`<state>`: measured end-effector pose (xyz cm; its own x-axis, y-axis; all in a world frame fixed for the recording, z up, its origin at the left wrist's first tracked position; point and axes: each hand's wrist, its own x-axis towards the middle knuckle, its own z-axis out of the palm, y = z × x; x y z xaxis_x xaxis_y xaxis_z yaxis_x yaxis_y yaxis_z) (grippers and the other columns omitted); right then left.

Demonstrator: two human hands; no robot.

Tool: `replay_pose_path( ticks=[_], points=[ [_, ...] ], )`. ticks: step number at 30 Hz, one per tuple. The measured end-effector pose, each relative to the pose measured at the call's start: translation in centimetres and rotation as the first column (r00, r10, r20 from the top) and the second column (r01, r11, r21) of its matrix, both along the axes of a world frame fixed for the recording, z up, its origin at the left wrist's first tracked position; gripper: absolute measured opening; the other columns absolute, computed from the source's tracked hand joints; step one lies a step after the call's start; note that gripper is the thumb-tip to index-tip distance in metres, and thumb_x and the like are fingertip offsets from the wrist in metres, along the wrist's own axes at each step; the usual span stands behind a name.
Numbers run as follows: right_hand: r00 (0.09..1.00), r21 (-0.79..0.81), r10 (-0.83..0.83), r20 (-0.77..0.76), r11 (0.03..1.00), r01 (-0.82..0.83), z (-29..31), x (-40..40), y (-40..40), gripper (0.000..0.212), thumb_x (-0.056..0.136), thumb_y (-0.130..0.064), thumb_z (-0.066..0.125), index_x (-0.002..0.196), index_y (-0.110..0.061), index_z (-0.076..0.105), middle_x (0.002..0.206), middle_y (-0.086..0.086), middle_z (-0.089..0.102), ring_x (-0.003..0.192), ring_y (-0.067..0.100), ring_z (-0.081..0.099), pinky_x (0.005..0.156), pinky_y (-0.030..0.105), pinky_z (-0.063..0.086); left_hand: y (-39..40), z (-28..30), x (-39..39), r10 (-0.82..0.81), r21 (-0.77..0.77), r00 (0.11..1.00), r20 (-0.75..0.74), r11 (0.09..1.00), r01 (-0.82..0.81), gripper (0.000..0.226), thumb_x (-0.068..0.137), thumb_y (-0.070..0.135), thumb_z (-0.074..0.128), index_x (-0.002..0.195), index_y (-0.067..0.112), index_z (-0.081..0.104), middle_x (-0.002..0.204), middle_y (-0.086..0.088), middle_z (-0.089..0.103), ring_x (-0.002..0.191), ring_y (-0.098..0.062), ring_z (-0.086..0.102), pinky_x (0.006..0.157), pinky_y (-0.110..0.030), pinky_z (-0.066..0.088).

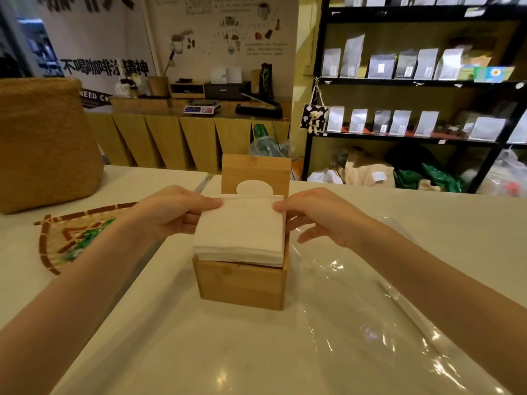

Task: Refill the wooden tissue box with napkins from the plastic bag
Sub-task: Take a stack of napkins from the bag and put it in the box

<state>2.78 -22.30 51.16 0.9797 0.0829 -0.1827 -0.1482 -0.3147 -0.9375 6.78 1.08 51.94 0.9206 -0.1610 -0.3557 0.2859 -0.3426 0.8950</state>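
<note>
A square stack of white napkins lies flat across the open top of the wooden tissue box, its near edge overhanging the rim and its far edge towards the upright lid with the oval cut-out. The box stands squarely on the white surface, a crumpled clear plastic bag just to its right. The left hand and right hand grip the stack's far corners, fingers pinched on the paper.

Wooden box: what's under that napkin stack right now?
The napkins sit over the open wooden box, protruding above its rim. Both hands, left and right, hold the stack. The box interior is covered, unseen.
</note>
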Motion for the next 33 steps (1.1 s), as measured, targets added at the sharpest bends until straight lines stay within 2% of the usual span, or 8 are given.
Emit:
replay_pose_path(
  ticks=[3, 9, 13, 16, 20, 24, 28, 33],
  points=[
    [0.996, -0.146, -0.061, 0.071, 0.987, 0.071, -0.2, 0.1, -0.1, 0.011, 0.073, -0.034, 0.073, 0.069, -0.027, 0.066, 0.080, -0.007, 0.065, 0.075, 0.011, 0.059, 0.053, 0.023, 0.047, -0.5, 0.0, 0.1, 0.006, 0.036, 1.000, 0.007, 0.999, -0.006, 0.024, 0.072, 0.024, 0.071, 0.090, 0.009, 0.067, 0.069, -0.001, 0.076, 0.065, -0.015, 0.072, 0.046, -0.021, 0.055],
    [0.992, -0.154, -0.093, 0.087, 0.982, 0.106, -0.7, -0.1, 0.0, 0.014, 0.071, -0.029, 0.075, 0.062, -0.028, 0.065, 0.079, -0.015, 0.057, 0.077, 0.006, 0.050, 0.058, 0.023, 0.044, -0.8, 0.5, -0.4, 0.005, 0.098, 1.000, 0.014, 0.995, -0.007, 0.016, 0.073, 0.024, 0.069, 0.084, 0.012, 0.066, 0.068, 0.000, 0.075, 0.062, -0.013, 0.072, 0.047, -0.020, 0.056],
    [0.990, -0.171, -0.138, 0.040, 0.975, 0.143, -0.9, 0.2, 0.3, 0.013, 0.068, -0.026, 0.078, 0.065, -0.022, 0.066, 0.079, -0.012, 0.055, 0.084, 0.010, 0.048, 0.074, 0.031, 0.041, -1.3, 0.2, -0.1, 0.021, 0.313, 0.987, 0.156, 0.947, -0.070, 0.030, 0.072, 0.033, 0.070, 0.094, 0.013, 0.070, 0.095, 0.002, 0.062, 0.087, -0.018, 0.054, 0.070, -0.029, 0.046],
    [0.988, -0.222, -0.146, 0.048, 0.963, 0.153, -1.0, 0.3, 0.7, 0.017, 0.066, -0.025, 0.079, 0.077, -0.014, 0.072, 0.084, -0.008, 0.059, 0.089, 0.013, 0.050, 0.069, 0.028, 0.039, -1.6, -0.4, 0.3, 0.012, 0.369, 0.983, 0.183, 0.926, -0.080, 0.037, 0.072, 0.033, 0.072, 0.103, 0.013, 0.069, 0.120, -0.001, 0.058, 0.096, -0.018, 0.043, 0.085, -0.037, 0.035],
    [0.987, -0.378, -0.100, 0.128, 0.915, 0.142, -1.0, 0.4, 1.1, 0.027, 0.066, -0.027, 0.077, 0.084, -0.007, 0.075, 0.086, -0.001, 0.065, 0.081, 0.012, 0.056, 0.066, 0.028, 0.048, -1.9, -1.3, 0.9, -0.034, 0.406, 0.974, 0.226, 0.912, -0.062, 0.028, 0.071, 0.028, 0.073, 0.094, 0.011, 0.072, 0.136, 0.000, 0.051, 0.102, -0.017, 0.041, 0.081, -0.033, 0.034],
    [0.973, -0.578, -0.065, 0.220, 0.795, 0.184, -1.0, 0.1, 2.1, 0.025, 0.062, -0.030, 0.075, 0.076, -0.009, 0.069, 0.084, 0.008, 0.064, 0.098, 0.028, 0.055, 0.084, 0.046, 0.050, -2.5, -1.7, 1.2, -0.150, 0.626, 0.915, 0.375, 0.769, -0.131, 0.032, 0.069, 0.040, 0.073, 0.088, 0.014, 0.074, 0.138, 0.002, 0.049, 0.125, -0.023, 0.036, 0.094, -0.043, 0.041],
    [0.976, -0.641, -0.020, 0.217, 0.751, 0.158, -0.7, -0.5, 2.8, 0.019, 0.066, -0.023, 0.071, 0.076, -0.007, 0.065, 0.075, 0.008, 0.057, 0.100, 0.032, 0.054, 0.084, 0.045, 0.047, -2.9, -1.7, 0.5, -0.251, 0.752, 0.874, 0.416, 0.636, -0.175, 0.027, 0.067, 0.046, 0.072, 0.074, 0.019, 0.073, 0.142, 0.008, 0.043, 0.135, -0.023, 0.018, 0.105, -0.055, 0.020],
    [0.976, -0.733, 0.001, 0.216, 0.660, 0.161, -0.3, -1.1, 3.5, 0.013, 0.069, -0.021, 0.069, 0.073, -0.013, 0.059, 0.079, 0.006, 0.054, 0.100, 0.027, 0.049, 0.089, 0.046, 0.045, -3.3, -1.7, -0.3, -0.291, 0.788, 0.856, 0.428, 0.584, -0.195, 0.022, 0.069, 0.041, 0.072, 0.066, 0.019, 0.070, 0.143, 0.005, 0.042, 0.136, -0.024, 0.015, 0.107, -0.055, 0.014]
  ],
)
